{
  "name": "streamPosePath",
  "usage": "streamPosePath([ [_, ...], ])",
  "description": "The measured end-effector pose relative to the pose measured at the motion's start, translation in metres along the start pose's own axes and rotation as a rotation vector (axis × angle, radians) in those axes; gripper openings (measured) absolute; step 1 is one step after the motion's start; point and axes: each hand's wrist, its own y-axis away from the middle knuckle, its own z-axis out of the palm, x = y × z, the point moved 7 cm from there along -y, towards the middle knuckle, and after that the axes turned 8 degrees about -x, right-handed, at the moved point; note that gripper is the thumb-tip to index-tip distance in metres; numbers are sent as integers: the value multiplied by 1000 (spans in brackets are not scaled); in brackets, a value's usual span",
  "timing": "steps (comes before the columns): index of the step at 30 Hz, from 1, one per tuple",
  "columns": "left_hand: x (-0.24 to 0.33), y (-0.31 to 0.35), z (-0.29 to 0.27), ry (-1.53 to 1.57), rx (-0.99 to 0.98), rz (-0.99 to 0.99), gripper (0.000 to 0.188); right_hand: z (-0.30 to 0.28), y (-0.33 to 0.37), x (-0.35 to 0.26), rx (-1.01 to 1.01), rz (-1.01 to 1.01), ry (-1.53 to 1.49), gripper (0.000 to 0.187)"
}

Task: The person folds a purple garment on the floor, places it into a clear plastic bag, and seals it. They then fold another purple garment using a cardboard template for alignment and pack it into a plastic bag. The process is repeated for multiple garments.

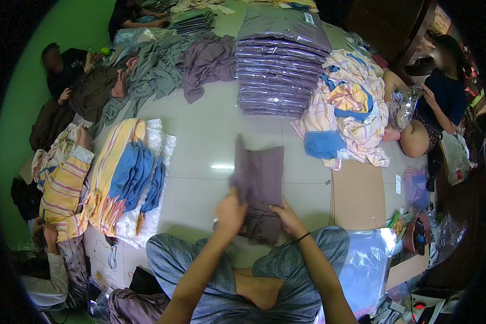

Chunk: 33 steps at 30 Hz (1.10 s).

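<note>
You are sitting cross-legged on a pale tiled floor, with a green wall along the left. Your grey-blue trousers fill the bottom centre, one bare foot tucked between the legs. Straight ahead, beyond your work, rises a tall stack of purple-grey packages in shiny clear plastic. Just right of it is a loose heap of striped cloth in pink, yellow and blue; a person in a dark top sits beside that heap, holding clear plastic. Farther left, grey-green cloth sprawls across the floor near another seated person. Nearer on your left, yellow-and-blue striped pieces lie together on bubble wrap. Near your right knee are flat clear plastic sheets, and just above them a brown cardboard sheet.

The folded mauve garment is in front of you, centred just beyond your lap, its left edge raised and blurred. Your right hand grips its lower right edge, thumb on top — a dark band circles that wrist. Your left hand is curled at the left edge, too blurred to tell whether its fingers pinch the fabric.
</note>
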Motion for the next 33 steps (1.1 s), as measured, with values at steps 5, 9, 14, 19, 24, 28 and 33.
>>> streamPosePath([
  [5, 68, 11, 75, -324, -103, 92, 27, 17, 14, 4, -63, 82, -495, 49],
  [9, 80, 27, 94, -494, 56, 95, 35, 11, 17, 7, -67, 136, -513, 52],
  [14, 40, 28, 76, 169, -119, 82, 45, -5, 1, 24, 83, 162, -325, 39],
  [19, -1, 10, 52, 225, 182, 57, 49, 3, 4, 8, -8, 41, -344, 66],
  [24, -14, 11, 76, 386, 157, 111, 52, 8, 5, 0, 36, -26, -193, 65],
  [28, -43, 14, 80, 680, 66, 6, 43, 1, 2, 0, 24, -43, -215, 60],
  [33, -96, 88, 95, 1368, 243, -590, 42, 3, 9, -4, -17, -13, -293, 55],
])
